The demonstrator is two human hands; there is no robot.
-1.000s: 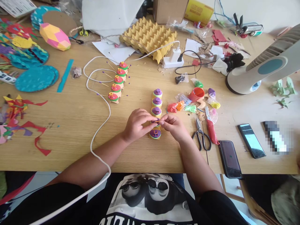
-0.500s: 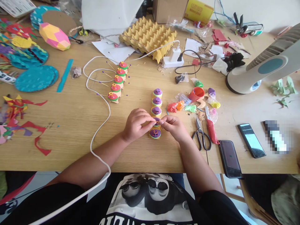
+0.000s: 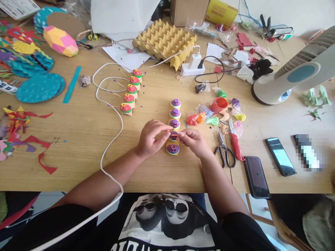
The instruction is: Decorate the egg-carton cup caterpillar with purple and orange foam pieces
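Observation:
A row of egg-carton cups topped with purple and yellow-green clay point(image 3: 175, 113) runs away from me at the table's middle. My left hand point(image 3: 151, 137) and my right hand point(image 3: 193, 140) meet over the second-nearest cup. Between their pinched fingertips stretches a thin orange clay strand point(image 3: 174, 134). The nearest cup point(image 3: 173, 149) lies just below the strand. A second row of cups with red and green tops and pins point(image 3: 131, 92) stands to the left.
Small bags of coloured clay point(image 3: 206, 118) and a red cup point(image 3: 220, 104) lie right of the row. Scissors point(image 3: 225, 151), a red knife point(image 3: 235, 141) and two phones point(image 3: 269, 164) lie further right. A white cable point(image 3: 115, 139) loops at left. A yellow egg tray point(image 3: 166, 40) and a fan point(image 3: 293, 75) stand behind.
My hands have drawn slightly apart, and the thin orange strand now shows stretched between the fingertips over the cup.

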